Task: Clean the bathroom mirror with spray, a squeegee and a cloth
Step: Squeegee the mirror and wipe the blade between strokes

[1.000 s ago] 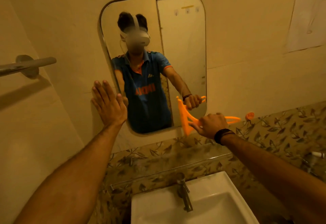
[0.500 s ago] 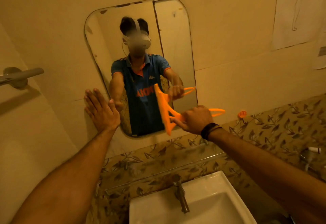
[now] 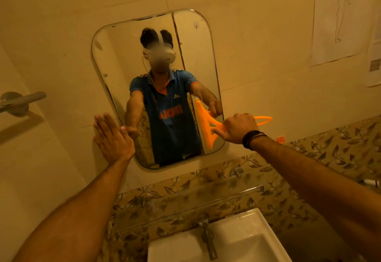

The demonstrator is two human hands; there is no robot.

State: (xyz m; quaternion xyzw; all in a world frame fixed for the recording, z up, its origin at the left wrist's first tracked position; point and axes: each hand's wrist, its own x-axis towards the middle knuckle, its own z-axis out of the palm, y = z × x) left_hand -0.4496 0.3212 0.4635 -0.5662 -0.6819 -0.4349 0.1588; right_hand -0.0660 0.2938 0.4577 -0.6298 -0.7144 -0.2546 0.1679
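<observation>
My right hand (image 3: 239,127) grips the orange squeegee (image 3: 208,126) by its handle, blade upright against the mirror (image 3: 127,55) near its lower right corner, handle loop sticking out right of my fist. My left hand (image 3: 112,138) lies flat, fingers straight, on the wall at the mirror's lower left edge. Below the mirror: leaf-patterned tile band, glass shelf (image 3: 206,204), white sink (image 3: 237,243) with a metal tap (image 3: 207,237). Towel bar (image 3: 20,102) left of the mirror, paper sheets (image 3: 340,18) taped to the right.

A home bathroom — wall mirror (image 3: 123,59), tap (image 3: 208,239) over white basin (image 3: 243,239).
</observation>
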